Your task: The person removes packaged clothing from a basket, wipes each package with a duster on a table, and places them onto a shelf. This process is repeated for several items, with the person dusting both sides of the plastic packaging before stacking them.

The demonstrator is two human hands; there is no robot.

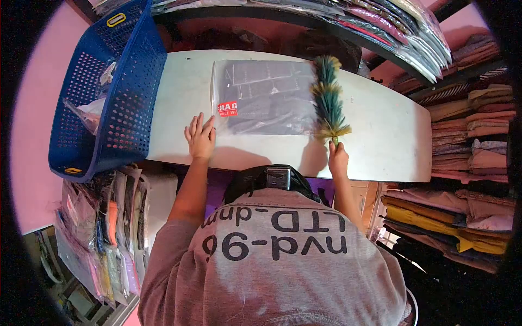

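My left hand lay flat, fingers spread, on left edge of clear poly bag with dark garment. My right hand fisted on feather duster, feathers across bag's right edge. Bag mid white table; blue basket at left.

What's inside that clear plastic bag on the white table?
The plastic bag holds a folded dark garment. The feather duster lies across its right edge, hiding that part.
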